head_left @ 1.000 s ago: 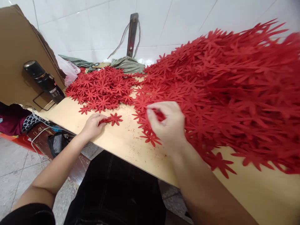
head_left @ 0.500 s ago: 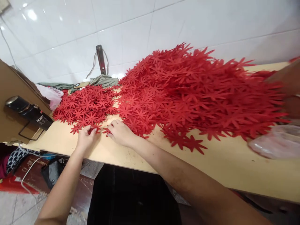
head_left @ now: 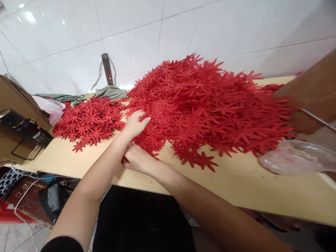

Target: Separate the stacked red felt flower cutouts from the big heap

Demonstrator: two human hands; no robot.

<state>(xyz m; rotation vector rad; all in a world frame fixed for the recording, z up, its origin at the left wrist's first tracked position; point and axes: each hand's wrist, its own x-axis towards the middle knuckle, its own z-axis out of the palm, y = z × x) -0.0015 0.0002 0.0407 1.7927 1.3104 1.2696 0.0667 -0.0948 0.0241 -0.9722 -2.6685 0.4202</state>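
Note:
A large heap of red flower-shaped cutouts [head_left: 204, 108] covers the middle of the table, and a smaller pile [head_left: 90, 119] lies to its left. My left hand [head_left: 135, 124] reaches across over my right wrist area to the left edge of the large heap. Its thumb is apart from its fingers, and I see nothing held in it. Below it, close to the bare wood, my right hand [head_left: 138, 157] is closed around a red cutout [head_left: 123, 160]. Only a bit of that cutout shows beside the fingers; the left forearm hides part of it.
On the left, a black vacuum flask [head_left: 26, 127] stands against a cardboard box [head_left: 13, 98]. A clear plastic bag [head_left: 286, 159] lies at the right of the wooden table [head_left: 236, 185]. Folded green cloth [head_left: 111, 92] rests by the tiled wall [head_left: 147, 38].
My left hand has moved right from the small pile, over my right hand, to the large heap. It no longer shows a cutout. The camera view has shifted slightly.

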